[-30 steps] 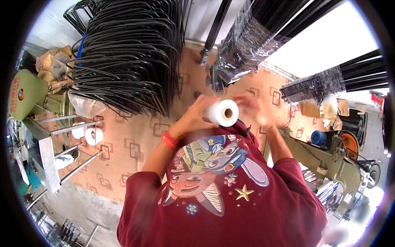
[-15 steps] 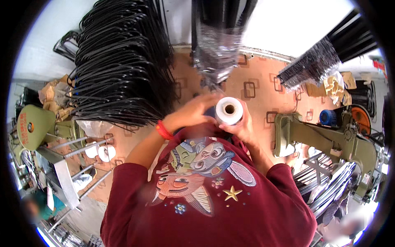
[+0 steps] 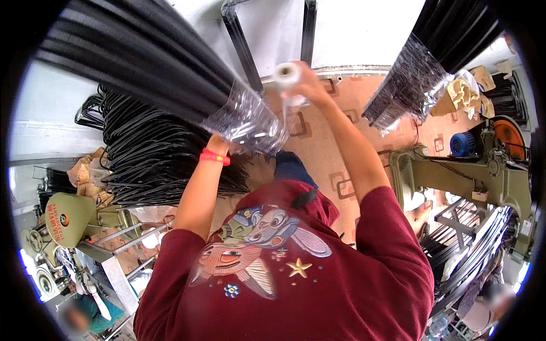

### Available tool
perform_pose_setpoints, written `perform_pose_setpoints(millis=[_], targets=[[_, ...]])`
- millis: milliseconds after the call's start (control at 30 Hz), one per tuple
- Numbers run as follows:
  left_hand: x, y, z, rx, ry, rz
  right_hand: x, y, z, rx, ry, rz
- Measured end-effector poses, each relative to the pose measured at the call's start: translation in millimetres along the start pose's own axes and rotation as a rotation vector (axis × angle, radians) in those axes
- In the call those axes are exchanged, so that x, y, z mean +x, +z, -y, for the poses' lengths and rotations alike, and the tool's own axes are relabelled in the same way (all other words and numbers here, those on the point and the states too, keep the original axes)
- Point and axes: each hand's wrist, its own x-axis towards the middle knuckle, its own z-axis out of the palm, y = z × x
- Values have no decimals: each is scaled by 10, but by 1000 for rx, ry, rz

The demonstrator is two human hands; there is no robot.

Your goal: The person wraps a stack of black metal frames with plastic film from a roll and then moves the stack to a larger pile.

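Note:
A tilted bundle of long black bars (image 3: 142,68) reaches from the upper left to the middle, its near end wrapped in clear stretch film (image 3: 247,122). My left hand (image 3: 218,144) holds that wrapped end from below; its fingers are hidden behind the bundle. To the right of the bundle, my right hand (image 3: 310,85) is closed around a roll of clear stretch film (image 3: 286,75), blurred by motion. A strip of film hangs between the roll and the wrapped end.
Thin black rods (image 3: 165,153) lie piled at left. A black frame (image 3: 242,42) leans on the wall. Another film-wrapped bundle (image 3: 406,85) stands at right, near a green machine (image 3: 466,170). Another person (image 3: 79,315) is at lower left, and one more at lower right.
The film-wrapped bundle has swung from upright at the wall to a leftward tilt, with my left hand now under it. My right hand has carried the roll forward and left, away from my body.

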Motion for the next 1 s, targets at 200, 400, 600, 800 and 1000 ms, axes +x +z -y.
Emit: perform_pose_setpoints(millis=[200, 400, 600, 800, 1000], targets=[[-106, 219, -75, 1208, 92, -517, 562, 1066, -187, 342, -26, 451], [-265, 485, -15, -448, 166, -1090, 548, 1368, 125, 571, 204, 526], [-660, -226, 509, -79, 139, -824, 505, 1391, 288, 615, 372, 623], [-593, -553, 577, -161, 285, -916, 279, 1372, 237, 558, 437, 562], [-1317, -666, 758, 182, 284, -816, 30, 1147, 120, 414, 430, 397]])
